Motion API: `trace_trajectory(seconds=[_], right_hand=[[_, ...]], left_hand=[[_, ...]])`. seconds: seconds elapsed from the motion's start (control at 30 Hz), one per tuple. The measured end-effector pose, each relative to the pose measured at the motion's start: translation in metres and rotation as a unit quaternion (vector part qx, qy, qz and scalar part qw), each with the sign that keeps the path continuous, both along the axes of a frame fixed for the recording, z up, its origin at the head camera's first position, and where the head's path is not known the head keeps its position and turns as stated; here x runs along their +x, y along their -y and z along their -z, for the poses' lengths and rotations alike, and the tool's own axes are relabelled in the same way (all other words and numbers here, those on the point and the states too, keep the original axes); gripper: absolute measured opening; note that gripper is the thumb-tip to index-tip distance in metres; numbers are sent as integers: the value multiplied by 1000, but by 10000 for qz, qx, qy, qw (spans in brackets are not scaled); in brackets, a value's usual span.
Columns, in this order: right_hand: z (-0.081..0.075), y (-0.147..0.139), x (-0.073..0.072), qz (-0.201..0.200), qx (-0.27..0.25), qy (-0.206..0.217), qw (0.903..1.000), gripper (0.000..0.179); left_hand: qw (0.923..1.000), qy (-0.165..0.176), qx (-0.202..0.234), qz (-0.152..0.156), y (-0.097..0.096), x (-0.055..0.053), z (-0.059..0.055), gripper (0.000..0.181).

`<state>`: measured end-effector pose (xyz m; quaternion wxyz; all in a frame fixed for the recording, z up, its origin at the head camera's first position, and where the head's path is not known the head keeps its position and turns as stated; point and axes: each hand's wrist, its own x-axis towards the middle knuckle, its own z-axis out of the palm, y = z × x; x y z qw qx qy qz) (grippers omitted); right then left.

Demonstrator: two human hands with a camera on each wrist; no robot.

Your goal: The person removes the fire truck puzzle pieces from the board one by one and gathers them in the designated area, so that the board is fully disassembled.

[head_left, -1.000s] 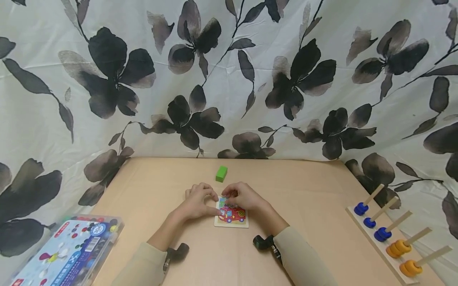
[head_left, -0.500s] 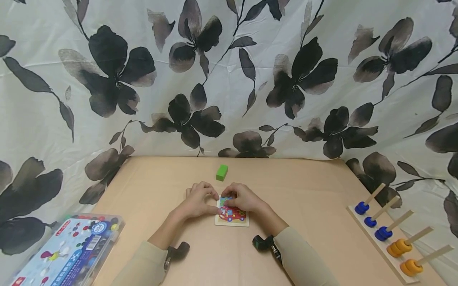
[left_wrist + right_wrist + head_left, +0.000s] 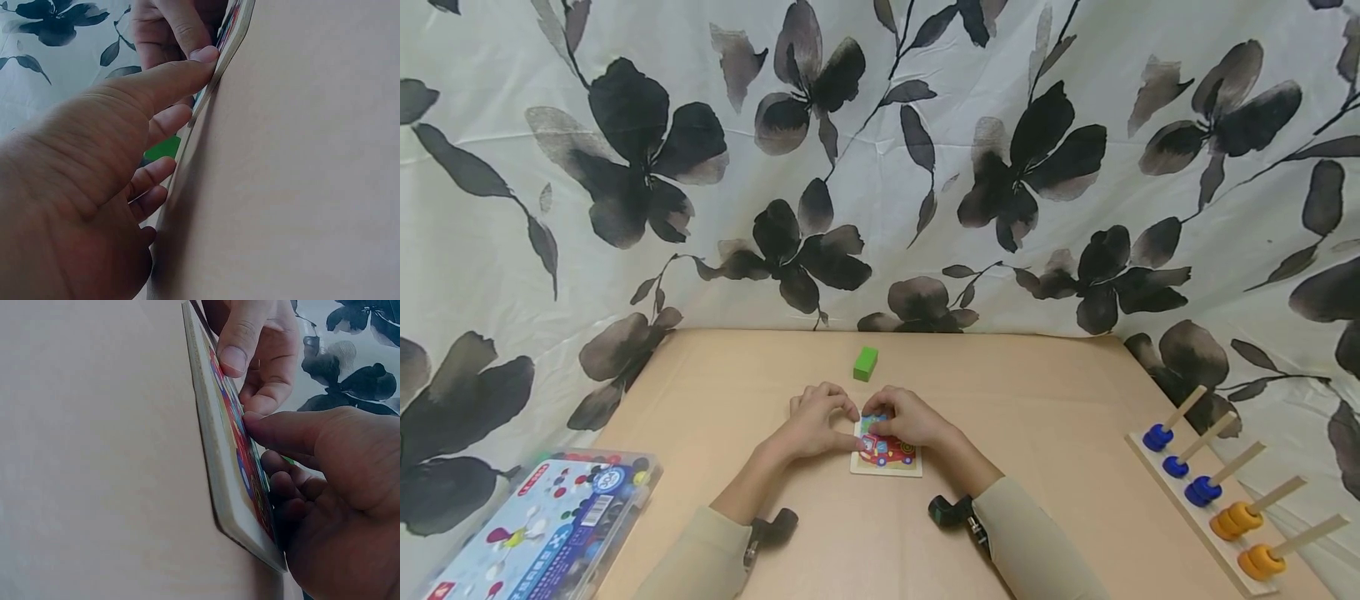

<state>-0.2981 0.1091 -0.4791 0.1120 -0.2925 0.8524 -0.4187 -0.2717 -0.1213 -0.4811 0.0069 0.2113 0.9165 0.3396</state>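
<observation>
A small square wooden picture puzzle [image 3: 886, 469] with a red fire truck on it lies flat on the table. My left hand [image 3: 812, 423] grips its left side, the thumb on the edge near the truck's front and the fingers by the far corner. My right hand [image 3: 913, 417] is over the far part of the picture. Its thumb and bent fingers pinch a blue-green puzzle piece [image 3: 873, 422] there, mostly hidden by the hand. In the right wrist view the right thumb [image 3: 281, 430] touches the picture face. In the left wrist view the left thumb [image 3: 181, 78] rests on the board's edge.
A green block [image 3: 865, 364] lies just beyond the hands. At the left stands a clear plastic box [image 3: 542, 525] with a blue printed label. A wooden peg rack [image 3: 1206, 517] with blue and orange rings is at the right. A floral cloth [image 3: 880, 167] hangs behind the table.
The right thumb and fingers have shifted slightly left on the picture, and a dark patch under the thumb no longer shows. The left hand and the board keep their places.
</observation>
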Motion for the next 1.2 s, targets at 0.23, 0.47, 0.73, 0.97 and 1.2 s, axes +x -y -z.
trace_trajectory(seconds=[0.23,0.47,0.73,0.97,1.2], right_hand=[[-1,1,1,-2,-12,18,10000,21],[-2,1,1,0,-58,19,10000,21],[-1,1,2,7,-1,52,10000,21],[-4,3,4,29,87,3,10000,22],[-1,4,3,19,131,82,9999,11]], left_hand=[[10000,-13,-27,-19,0,0,0,36],[10000,43,-32,-37,-1,1,-3,36],[9999,94,10,-45,-1,2,-3,36],[10000,75,1,-43,0,2,-3,36],[10000,58,-29,-49,-1,0,0,36]])
